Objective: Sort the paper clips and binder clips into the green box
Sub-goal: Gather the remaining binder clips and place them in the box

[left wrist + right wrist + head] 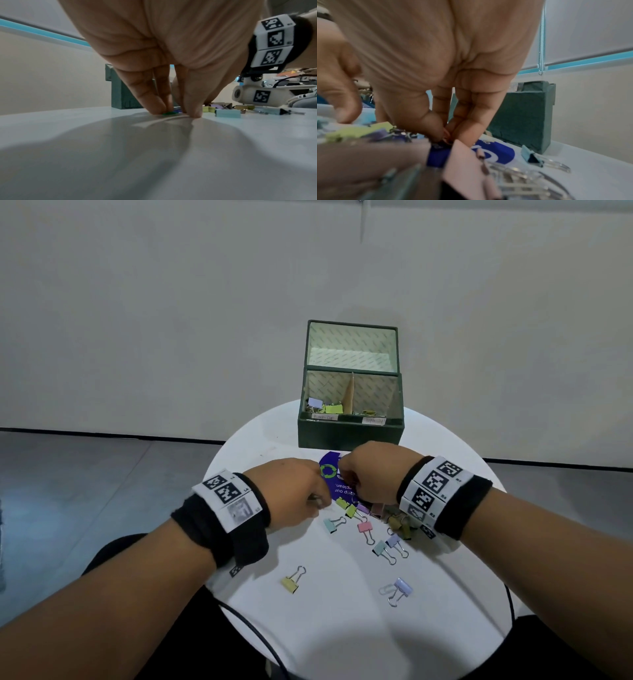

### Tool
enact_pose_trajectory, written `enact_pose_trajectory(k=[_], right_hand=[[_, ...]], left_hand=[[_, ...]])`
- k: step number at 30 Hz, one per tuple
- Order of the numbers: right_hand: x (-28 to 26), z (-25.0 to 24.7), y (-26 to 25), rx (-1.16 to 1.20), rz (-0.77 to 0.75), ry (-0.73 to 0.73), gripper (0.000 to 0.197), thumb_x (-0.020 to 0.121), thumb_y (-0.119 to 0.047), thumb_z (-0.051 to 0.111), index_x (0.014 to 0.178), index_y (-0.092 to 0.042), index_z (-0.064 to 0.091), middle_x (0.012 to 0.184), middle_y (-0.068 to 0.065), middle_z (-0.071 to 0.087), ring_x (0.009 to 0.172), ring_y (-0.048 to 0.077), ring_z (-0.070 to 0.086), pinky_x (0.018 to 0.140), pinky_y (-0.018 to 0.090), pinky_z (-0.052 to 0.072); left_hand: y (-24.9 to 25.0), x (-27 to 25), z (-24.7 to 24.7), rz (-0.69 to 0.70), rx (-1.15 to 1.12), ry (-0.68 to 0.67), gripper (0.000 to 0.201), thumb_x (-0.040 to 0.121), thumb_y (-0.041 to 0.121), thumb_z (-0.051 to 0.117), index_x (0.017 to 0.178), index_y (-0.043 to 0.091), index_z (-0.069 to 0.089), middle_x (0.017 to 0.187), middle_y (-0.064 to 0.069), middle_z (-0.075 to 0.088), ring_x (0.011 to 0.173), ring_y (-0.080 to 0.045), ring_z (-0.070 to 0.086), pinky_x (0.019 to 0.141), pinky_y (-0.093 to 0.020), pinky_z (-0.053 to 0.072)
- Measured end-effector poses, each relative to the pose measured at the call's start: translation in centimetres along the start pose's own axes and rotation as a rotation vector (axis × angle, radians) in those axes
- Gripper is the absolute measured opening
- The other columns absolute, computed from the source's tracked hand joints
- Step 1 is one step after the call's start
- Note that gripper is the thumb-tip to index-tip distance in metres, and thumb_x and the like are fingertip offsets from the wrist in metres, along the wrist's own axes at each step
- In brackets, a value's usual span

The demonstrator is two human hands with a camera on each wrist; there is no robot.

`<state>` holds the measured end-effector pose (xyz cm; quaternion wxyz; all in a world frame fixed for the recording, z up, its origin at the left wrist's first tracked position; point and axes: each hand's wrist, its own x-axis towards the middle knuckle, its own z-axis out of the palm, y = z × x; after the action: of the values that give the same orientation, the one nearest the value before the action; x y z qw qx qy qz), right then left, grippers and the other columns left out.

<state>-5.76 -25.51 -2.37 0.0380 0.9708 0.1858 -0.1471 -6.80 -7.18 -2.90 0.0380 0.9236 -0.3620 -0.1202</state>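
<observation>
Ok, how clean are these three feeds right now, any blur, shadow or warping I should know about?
Head view: sharp and evenly lit, wide-angle bend at the edges, open green box clear. Left wrist view: left hand casts a broad soft shadow over the round white table; fingertips in focus. Right wrist view: foreground pastel binder clips badly blurred, right hand soft.

left hand [171,54] | fingers [150,100] pressed on table [85,148] | binder clips [227,113] beside
</observation>
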Motion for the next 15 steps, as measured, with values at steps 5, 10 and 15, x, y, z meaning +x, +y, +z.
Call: enact_pose_trajectory(k=[5, 10, 15], right_hand=[[0.5, -0.1, 0.0, -0.02, -0.003, -0.034, 0.019, 0.086, -0.016, 0.069, 0.098, -0.025, 0.057, 0.081, -0.004, 0.054, 0.082, 0.019, 0.056, 0.057, 0.023, 0.036], [0.7, -0.2, 0.6, 0.08, 0.016, -0.041, 0.018, 0.082, -0.013, 0.067, 0.092, -0.024, 0.057, 0.088, -0.003, 0.06, 0.085, 0.019, 0.059, 0.058, 0.023, 0.038], [0.8, -0.2, 0.7, 0.108, 0.039, -0.079, 0.014, 0.082, -0.013, 0.067, 0.093, -0.021, 0.062, 0.092, 0.001, 0.064, 0.089, 0.022, 0.062, 0.065, 0.025, 0.046]], left_hand=[[0.1, 0.7, 0.2, 0.003, 0.026, -0.017, 0.022, 0.093, 0.021, 0.056, 0.106, 0.03, 0.071, 0.111, 0.009, 0.064, 0.101, -0.016, 0.059, 0.088, -0.031, 0.05], [0.6, 0.9, 0.0, -0.007, 0.045, 0.024, 0.02, 0.09, 0.019, 0.053, 0.1, 0.031, 0.065, 0.102, 0.007, 0.065, 0.094, -0.018, 0.059, 0.081, -0.034, 0.052], [0.7, 1.3, 0.2, -0.063, 0.044, -0.035, 0.014, 0.089, 0.02, 0.05, 0.101, 0.028, 0.053, 0.098, 0.003, 0.061, 0.088, -0.021, 0.057, 0.075, -0.037, 0.052]])
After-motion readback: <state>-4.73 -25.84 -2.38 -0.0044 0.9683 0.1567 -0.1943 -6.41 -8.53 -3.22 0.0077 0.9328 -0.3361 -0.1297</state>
